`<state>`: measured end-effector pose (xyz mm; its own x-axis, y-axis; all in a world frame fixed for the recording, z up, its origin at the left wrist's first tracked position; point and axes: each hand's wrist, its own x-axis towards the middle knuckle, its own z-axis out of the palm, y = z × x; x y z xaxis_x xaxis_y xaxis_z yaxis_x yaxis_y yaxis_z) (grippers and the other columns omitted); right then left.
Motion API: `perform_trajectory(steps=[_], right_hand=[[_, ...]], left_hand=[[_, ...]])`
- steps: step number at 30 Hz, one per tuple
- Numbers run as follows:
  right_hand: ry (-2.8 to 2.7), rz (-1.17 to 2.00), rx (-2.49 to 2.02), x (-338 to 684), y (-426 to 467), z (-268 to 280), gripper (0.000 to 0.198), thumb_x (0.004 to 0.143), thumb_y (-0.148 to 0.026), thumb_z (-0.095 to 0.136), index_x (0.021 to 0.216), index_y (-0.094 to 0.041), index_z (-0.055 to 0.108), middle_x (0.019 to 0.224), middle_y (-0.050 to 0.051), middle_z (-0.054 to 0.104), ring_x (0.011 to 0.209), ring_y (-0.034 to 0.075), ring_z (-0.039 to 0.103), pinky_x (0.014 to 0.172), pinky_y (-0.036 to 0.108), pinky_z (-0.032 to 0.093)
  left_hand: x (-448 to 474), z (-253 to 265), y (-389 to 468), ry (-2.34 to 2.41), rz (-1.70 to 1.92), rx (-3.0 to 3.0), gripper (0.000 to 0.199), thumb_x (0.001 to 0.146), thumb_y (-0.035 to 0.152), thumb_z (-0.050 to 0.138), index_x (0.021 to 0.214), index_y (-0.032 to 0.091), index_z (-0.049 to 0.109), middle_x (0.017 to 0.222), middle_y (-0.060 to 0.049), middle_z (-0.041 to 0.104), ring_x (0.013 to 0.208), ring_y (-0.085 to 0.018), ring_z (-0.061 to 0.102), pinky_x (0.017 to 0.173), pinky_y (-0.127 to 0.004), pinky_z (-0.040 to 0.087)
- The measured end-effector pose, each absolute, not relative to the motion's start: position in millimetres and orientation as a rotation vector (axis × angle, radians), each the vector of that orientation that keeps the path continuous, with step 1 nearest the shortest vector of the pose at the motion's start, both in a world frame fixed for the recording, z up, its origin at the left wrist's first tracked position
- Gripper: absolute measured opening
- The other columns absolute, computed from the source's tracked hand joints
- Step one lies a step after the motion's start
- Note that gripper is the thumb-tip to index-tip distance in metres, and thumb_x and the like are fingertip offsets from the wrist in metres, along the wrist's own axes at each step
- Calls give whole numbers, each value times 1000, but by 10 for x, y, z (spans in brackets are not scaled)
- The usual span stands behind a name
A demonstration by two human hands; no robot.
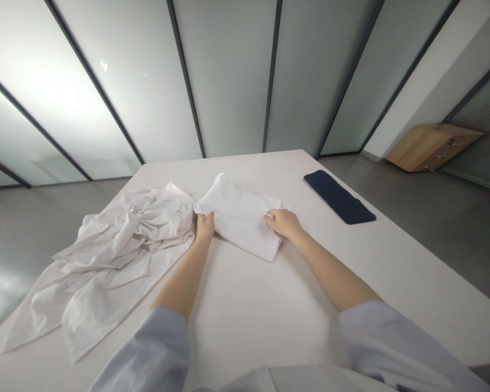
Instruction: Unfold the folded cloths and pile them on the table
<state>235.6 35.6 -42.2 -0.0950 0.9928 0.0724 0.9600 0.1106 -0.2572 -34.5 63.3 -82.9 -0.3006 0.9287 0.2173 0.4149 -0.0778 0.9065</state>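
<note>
A folded white cloth (240, 218) is held between my hands above the middle of the white table (261, 310). My left hand (204, 224) pinches its left edge, thumb on top. At the right side my right hand (283, 222) grips the cloth with thumb and fingers closed on it. The cloth's far left corner bulges up, and its near right corner hangs toward me. Just left of my left hand lies a crumpled heap of white fabric (147, 223), trailing toward the table's left edge.
A dark navy folded cloth (338, 196) lies flat near the table's right edge. Frosted glass panels (228, 76) stand behind the table. On the floor at the far right is a wooden cabinet (428, 147).
</note>
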Motion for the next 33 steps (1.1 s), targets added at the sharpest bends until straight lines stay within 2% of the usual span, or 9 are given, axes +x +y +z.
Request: perform_trajectory(steps=[3,6,12,19,22,25,28,30,33], right_hand=[[-2085,220,-2025,2493,396,-485,31,89,-44,50,94,-24,74,90,9,74,84,24,66,67,31,42],[-1830,109,-2109,2665,472,-577,32,89,-37,48,109,-22,68,94,8,73,88,23,64,72,31,43],[-1716,5,-2261,2850,545,-680,39,85,-42,53,110,-14,67,114,19,62,108,35,53,88,46,39],[-1552,6,-1875,2753,542,-620,30,88,-26,43,108,-16,63,115,17,61,112,31,49,95,43,37],[-1573,374,-1595,2528,451,-527,29,88,-31,40,107,-19,59,99,9,65,95,24,57,84,35,44],[-1815,1052,-1283,2234,270,-420,22,82,-37,50,92,-21,61,81,1,65,75,19,59,70,28,47],[-2024,1599,-970,2049,140,-351,23,75,-40,60,81,-18,65,78,3,69,74,19,63,69,28,48],[-1988,1580,-927,2038,150,-359,29,81,-42,54,83,-16,68,84,7,72,82,22,67,76,32,50],[-1902,1040,-1096,2152,292,-476,36,91,-38,41,98,-17,69,105,10,73,103,23,65,93,38,47]], left_hand=[[-345,-717,511,2105,1023,1678,23,81,40,55,80,19,62,84,-11,69,93,-28,65,82,-37,49],[-372,-594,426,2297,953,1761,26,83,45,53,73,21,57,73,-6,65,78,-24,63,72,-34,47],[-315,-587,340,2202,1018,2101,17,87,34,51,94,20,59,99,-9,64,99,-24,58,88,-36,44],[-129,-738,282,1974,573,2346,44,84,43,58,123,23,55,139,-13,51,126,-33,45,104,-48,36],[-109,-716,293,2026,645,2324,64,81,43,62,138,21,44,146,-16,43,129,-35,43,103,-48,38],[-99,-663,284,1966,760,2401,80,77,40,67,147,18,34,154,-18,31,133,-36,39,105,-47,37],[-91,-622,252,1717,758,2607,67,80,33,64,143,23,43,159,-14,22,142,-36,25,110,-49,30],[-84,-615,239,1544,651,2702,44,84,24,58,128,27,59,156,-8,31,145,-32,21,113,-52,25],[-69,-625,249,1395,486,2694,35,85,13,48,110,27,68,140,-5,55,138,-26,36,113,-51,25]])
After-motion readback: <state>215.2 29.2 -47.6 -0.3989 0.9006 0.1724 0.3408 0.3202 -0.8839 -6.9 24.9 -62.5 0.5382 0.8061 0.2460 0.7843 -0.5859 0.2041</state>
